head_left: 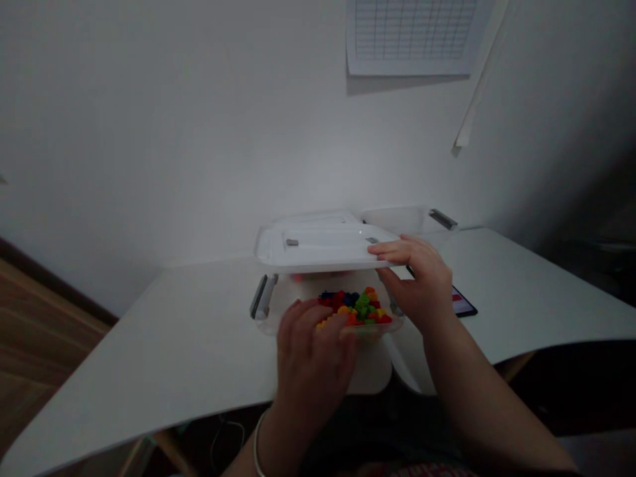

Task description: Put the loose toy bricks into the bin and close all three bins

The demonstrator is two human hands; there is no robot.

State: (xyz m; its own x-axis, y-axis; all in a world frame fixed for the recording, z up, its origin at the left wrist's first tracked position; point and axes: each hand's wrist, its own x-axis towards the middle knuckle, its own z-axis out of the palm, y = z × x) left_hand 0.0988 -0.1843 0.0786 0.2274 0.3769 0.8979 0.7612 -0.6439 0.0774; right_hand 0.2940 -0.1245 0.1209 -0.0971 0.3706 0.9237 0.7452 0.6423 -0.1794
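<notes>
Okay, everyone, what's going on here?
A person works at a white table with bare hands. The right hand grips the edge of a clear plastic lid, held up above a clear plastic box. The left hand is at the box's near rim, over small red, yellow, green and blue pieces. A tablet lies on the table to the right.

Free room around the clear plastic box point(283, 291). The raised lid point(318, 248), gripped at its edge by the right hand point(417, 285), overhangs the box and obstructs approach from above; the left hand point(313, 351) occupies the front rim. A hand could pass over the white tabletop point(163, 331) to the left. To the right, a dark tablet point(464, 305) lies in the path, apparently just beside the box; dim light limits the view.
</notes>
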